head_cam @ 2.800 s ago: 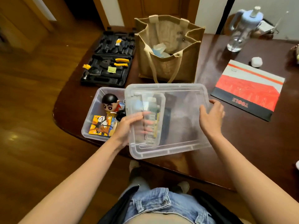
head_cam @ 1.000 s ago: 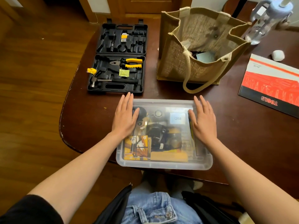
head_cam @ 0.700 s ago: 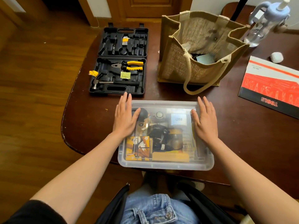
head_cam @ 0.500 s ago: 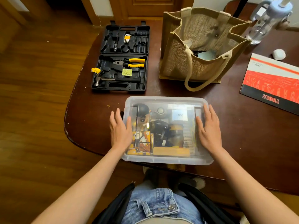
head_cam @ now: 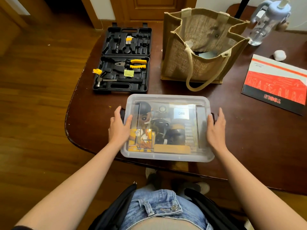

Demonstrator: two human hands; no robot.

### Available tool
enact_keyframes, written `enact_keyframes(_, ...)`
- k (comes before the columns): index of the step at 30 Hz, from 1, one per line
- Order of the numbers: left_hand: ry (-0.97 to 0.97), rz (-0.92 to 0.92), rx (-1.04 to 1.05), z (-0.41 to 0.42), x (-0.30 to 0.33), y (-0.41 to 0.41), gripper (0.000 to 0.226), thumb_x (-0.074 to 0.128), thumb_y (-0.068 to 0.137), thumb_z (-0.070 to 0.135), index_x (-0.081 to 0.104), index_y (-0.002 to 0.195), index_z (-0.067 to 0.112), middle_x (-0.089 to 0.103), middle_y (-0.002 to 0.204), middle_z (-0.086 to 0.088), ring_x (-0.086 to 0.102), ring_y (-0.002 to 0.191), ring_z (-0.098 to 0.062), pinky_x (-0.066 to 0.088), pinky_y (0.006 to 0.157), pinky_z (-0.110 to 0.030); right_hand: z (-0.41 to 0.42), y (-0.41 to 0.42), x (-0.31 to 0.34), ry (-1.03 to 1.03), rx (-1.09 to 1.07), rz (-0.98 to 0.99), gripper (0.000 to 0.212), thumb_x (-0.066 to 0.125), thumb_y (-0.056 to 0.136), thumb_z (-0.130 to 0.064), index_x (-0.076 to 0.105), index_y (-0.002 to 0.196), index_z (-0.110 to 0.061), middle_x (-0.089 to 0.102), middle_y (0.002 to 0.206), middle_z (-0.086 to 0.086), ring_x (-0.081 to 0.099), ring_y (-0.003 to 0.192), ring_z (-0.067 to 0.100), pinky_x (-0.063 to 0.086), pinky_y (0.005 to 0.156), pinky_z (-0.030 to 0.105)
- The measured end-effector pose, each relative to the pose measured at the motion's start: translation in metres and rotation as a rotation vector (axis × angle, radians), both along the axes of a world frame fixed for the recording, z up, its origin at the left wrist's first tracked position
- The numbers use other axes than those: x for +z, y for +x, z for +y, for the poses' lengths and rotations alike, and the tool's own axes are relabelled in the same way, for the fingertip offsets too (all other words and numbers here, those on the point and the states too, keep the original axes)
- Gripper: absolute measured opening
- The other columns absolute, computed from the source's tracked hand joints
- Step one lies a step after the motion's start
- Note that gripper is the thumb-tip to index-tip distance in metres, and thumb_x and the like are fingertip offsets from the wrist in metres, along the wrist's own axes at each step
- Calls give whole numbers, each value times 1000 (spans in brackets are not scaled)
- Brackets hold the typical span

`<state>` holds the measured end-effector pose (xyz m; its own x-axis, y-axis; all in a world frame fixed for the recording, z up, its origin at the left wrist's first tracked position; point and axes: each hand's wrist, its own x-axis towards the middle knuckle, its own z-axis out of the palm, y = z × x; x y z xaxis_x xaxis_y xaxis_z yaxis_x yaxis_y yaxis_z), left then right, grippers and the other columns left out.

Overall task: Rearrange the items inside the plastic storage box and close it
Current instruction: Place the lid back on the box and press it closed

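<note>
Both hands have slid off the lid top and out to the short ends of the plastic storage box (head_cam: 167, 155) since the earlier frame. Left hand (head_cam: 118, 128) at the box's left end: thumb lies over the lid (head_cam: 167, 100) edge, fingers reach toward the dark latch (head_cam: 122, 112) there. Right hand (head_cam: 216, 128) at the box's right end, fingers straight and together, palm against the side by the other latch; whether either hand actually clamps a latch, cannot tell. Forearms run in from the near side, roughly mirrored. Lid sits on the box; box rests on the dark table (head_cam: 249, 146), at its near edge. Through the lid: big-headed figurine (head_cam: 144, 113), orange card (head_cam: 141, 138). Beyond the box: open black tool case (head_cam: 123, 58), left; jute bag (head_cam: 199, 47), right. Red booklet (head_cam: 275, 83) well right of the box.
</note>
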<state>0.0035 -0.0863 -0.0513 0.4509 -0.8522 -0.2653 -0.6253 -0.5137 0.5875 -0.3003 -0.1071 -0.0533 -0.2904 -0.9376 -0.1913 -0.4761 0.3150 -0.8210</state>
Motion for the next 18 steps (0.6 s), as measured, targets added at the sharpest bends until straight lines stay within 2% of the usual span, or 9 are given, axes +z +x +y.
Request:
enact_keyframes(2, -81, 105, 52, 2, 4, 8, 62, 50, 93, 48, 25, 146, 27, 54, 114, -2, 55, 103, -21, 47, 85, -39, 3, -8, -1, 75, -121, -81, 58, 31, 101, -40, 15, 151, -15, 23, 155, 7, 26, 141, 23, 23, 112, 38)
enact_keyframes(5, -107, 323, 180, 2, 5, 17, 45, 43, 97, 45, 48, 132, 16, 56, 92, 8, 55, 89, -10, 43, 73, -26, 7, -18, -3, 225, -225, -121, 55, 28, 101, -41, 33, 143, -5, 43, 143, 14, 42, 129, 30, 33, 105, 43)
enact_keyframes(7, -74, 502, 243, 0, 4, 21, 38, 37, 100, 43, 59, 116, 17, 59, 93, 7, 55, 90, -12, 42, 75, -26, 9, -22, -6, 266, -236, -127, 56, 27, 102, -39, 53, 116, 9, 58, 108, 25, 54, 100, 38, 43, 84, 44)
enact_keyframes(8, -39, 556, 237, -1, 4, 21, 36, 37, 100, 45, 61, 110, 20, 59, 95, 7, 55, 89, -10, 42, 75, -25, 9, -24, -5, 282, -242, -135, 55, 29, 101, -38, 57, 95, 9, 55, 88, 22, 51, 84, 35, 41, 72, 40)
enact_keyframes(9, -12, 576, 213, -2, 4, 20, 33, 39, 98, 47, 61, 104, 23, 59, 97, 10, 55, 87, -6, 41, 73, -23, 9, -25, -4, 302, -257, -141, 52, 31, 101, -38, 53, 80, 3, 51, 78, 17, 46, 75, 30, 36, 66, 36)
enact_keyframes(11, 18, 566, 155, -4, 2, 16, 27, 45, 95, 50, 55, 100, 25, 57, 96, 14, 55, 84, 0, 39, 65, -19, 7, -27, -2, 322, -299, -174, 44, 34, 100, -37, 50, 72, -6, 51, 72, 10, 46, 68, 24, 35, 68, 34)
enact_keyframes(13, 39, 593, 122, -5, 1, 14, 39, 49, 91, 54, 50, 111, 21, 59, 102, 8, 58, 91, -5, 44, 66, -22, 6, -28, -1, 300, -333, -242, 41, 37, 99, -33, 56, 68, -15, 56, 70, 3, 51, 66, 18, 38, 71, 34)
enact_keyframes(16, 85, 759, 159, -6, -1, 20, 55, 38, 91, 63, 55, 121, 20, 64, 112, 0, 63, 104, -17, 52, 83, -35, 5, -30, 0, 327, -361, -341, 36, 43, 97, -34, 53, 67, -18, 55, 67, 0, 50, 62, 15, 40, 62, 31)
enact_keyframes(18, 97, 849, 212, -7, 0, 27, 53, 29, 94, 62, 60, 110, 23, 69, 102, -1, 66, 93, -15, 52, 72, -32, 3, -32, 2, 377, -354, -418, 33, 51, 95, -35, 53, 68, -16, 55, 67, 1, 50, 60, 15, 41, 58, 29)
